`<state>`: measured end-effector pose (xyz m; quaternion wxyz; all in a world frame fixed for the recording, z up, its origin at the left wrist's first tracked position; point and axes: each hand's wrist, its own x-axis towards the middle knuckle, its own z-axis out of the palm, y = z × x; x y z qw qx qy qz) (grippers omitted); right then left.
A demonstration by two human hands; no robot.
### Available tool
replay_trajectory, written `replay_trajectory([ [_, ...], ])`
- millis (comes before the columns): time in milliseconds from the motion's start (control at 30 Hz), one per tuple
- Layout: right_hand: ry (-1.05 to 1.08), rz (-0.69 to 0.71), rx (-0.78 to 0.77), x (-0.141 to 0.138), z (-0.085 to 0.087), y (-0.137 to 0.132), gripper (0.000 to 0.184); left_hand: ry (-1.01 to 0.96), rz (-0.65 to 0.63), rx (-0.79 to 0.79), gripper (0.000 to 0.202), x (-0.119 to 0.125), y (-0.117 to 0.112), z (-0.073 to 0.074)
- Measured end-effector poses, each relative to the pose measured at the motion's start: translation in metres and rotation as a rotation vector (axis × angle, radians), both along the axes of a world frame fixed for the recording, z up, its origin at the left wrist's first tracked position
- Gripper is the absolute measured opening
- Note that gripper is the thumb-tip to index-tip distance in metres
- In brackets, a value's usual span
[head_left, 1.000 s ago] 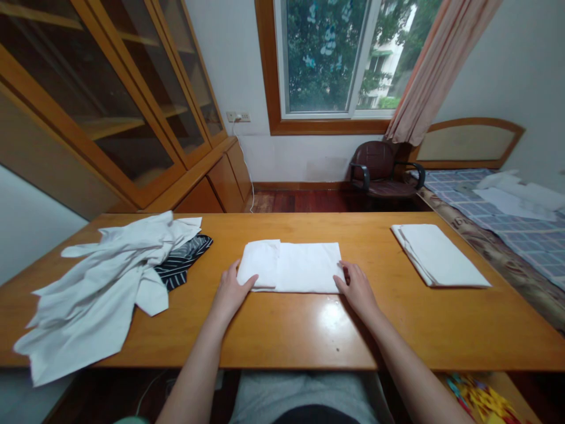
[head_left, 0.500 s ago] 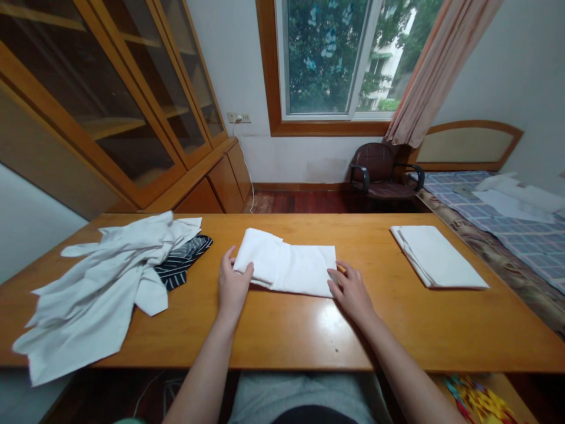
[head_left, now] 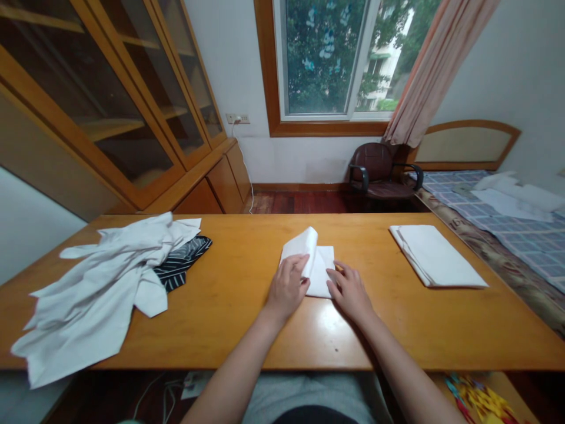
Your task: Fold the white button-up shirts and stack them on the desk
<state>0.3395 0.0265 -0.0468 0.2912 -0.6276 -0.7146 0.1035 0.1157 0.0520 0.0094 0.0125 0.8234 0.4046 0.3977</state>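
Note:
A folded white cloth (head_left: 318,266) lies at the middle of the wooden table (head_left: 247,318). My left hand (head_left: 288,288) grips the cloth's left end and holds it raised and turned over towards the right. My right hand (head_left: 350,291) rests on the cloth's right front corner, fingers curled against the fabric.
A heap of white garments (head_left: 101,282) with a dark striped piece (head_left: 183,259) lies on the table's left. A flat folded white cloth (head_left: 435,254) sits at the right. Behind are a cabinet (head_left: 110,100), a chair (head_left: 377,171) and a bed (head_left: 512,218).
My left hand has lifted the cloth's left end and carried it rightward over the rest, halving the cloth's visible width. My right hand stayed at the right corner.

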Motion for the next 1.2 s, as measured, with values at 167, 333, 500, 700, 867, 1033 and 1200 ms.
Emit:
replay_trajectory([
  [167, 0.134, 0.042, 0.031, 0.007, -0.001, 0.002, 0.034, 0.100, -0.115, -0.069, 0.067, 0.031, -0.005, -0.021],
  [333, 0.392, -0.066, -0.043, 0.011, -0.002, 0.013, 0.045, 0.154, -0.265, -0.132, 0.063, 0.033, -0.007, -0.020],
  [500, 0.591, -0.088, -0.173, 0.004, 0.010, 0.031, 0.062, 0.142, -0.353, -0.116, 0.057, 0.012, -0.002, -0.014],
  [700, 0.486, -0.094, -0.133, -0.005, 0.028, 0.044, 0.081, -0.014, 0.016, -0.283, 0.052, -0.015, 0.018, -0.033],
  [867, 0.823, 0.057, -0.193, -0.015, 0.022, 0.057, 0.081, 0.003, 0.044, -0.394, 0.056, -0.020, 0.025, -0.056],
  [1033, 0.929, 0.048, -0.269, -0.018, 0.004, 0.069, 0.078, 0.074, 0.004, -0.399, 0.079, -0.021, 0.020, -0.060],
  [1200, 0.951, 0.030, -0.297, -0.016, -0.003, 0.074, 0.077, 0.141, -0.073, -0.353, 0.101, -0.021, 0.012, -0.055],
])
